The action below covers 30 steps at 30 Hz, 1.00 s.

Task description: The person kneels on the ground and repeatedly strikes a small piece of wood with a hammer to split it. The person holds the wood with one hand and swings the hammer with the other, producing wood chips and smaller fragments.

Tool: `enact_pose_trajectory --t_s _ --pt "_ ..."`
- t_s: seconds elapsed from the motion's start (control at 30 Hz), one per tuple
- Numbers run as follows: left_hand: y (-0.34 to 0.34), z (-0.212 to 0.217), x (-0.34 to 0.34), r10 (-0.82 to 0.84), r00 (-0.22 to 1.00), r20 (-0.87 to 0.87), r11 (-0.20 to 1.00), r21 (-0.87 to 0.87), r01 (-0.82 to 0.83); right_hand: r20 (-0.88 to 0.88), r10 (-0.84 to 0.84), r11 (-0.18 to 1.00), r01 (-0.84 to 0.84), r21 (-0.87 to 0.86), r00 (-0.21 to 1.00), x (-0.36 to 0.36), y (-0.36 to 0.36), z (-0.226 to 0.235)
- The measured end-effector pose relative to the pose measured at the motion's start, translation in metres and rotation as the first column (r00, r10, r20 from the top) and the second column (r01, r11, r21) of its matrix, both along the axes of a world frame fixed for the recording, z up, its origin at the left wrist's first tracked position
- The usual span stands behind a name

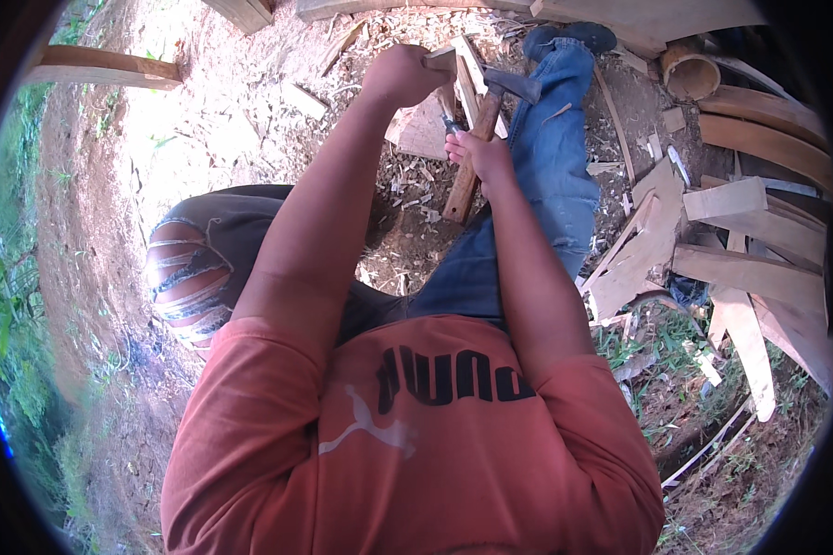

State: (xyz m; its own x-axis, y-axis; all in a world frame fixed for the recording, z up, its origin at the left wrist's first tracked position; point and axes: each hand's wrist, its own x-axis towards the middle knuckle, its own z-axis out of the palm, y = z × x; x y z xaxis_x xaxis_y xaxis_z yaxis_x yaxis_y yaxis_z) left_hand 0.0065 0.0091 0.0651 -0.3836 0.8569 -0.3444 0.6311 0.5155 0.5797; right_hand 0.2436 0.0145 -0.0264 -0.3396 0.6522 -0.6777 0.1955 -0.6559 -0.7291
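My left hand [403,78] is closed on the end of a pale piece of wood [442,61] beyond my knees. My right hand [481,157] wraps round the wooden handle of a hatchet [463,192]. Its dark metal head points up and to the right, close beside the narrow upright wood strips. By my right fingertips is a small dark object [450,124], too small to name. A flat wooden block [420,129] lies on the ground beneath my hands, partly hidden by them.
Wood chips litter the ground. Cut boards [754,217] and curved pieces pile up on the right, near a hollow cylinder [691,76]. A beam [109,68] juts in at the far left. My jeans-clad leg [555,157] stretches forward beside the hatchet; greenery [18,324] borders the left.
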Motion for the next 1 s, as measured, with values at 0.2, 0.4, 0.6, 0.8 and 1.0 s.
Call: enact_pose_trajectory --t_s 0.2,0.4,0.6,0.8,1.0 --pt "-0.003 0.017 0.004 -0.006 0.997 0.074 1.0 0.016 0.005 -0.155 -0.155 0.98 0.131 -0.152 0.976 0.01 0.015 -0.015" --pt "-0.004 0.024 0.023 0.084 0.996 0.033 0.995 0.045 -0.086 -0.117 -0.043 0.991 0.027 -0.128 0.992 0.003 0.012 -0.001" --pt "-0.001 0.04 0.046 -0.217 0.946 -0.241 0.955 0.148 0.257 0.013 -0.006 1.0 0.006 -0.002 1.0 -0.007 0.009 0.014" --pt "0.01 0.079 0.057 -0.177 0.944 -0.278 0.927 0.275 0.255 0.018 -0.006 1.0 0.006 0.027 1.0 -0.008 0.008 0.02" --pt "0.0 0.056 0.006 0.24 0.96 -0.143 0.952 0.227 -0.205 -0.089 -0.029 0.996 0.037 0.084 0.996 -0.001 0.013 0.003"
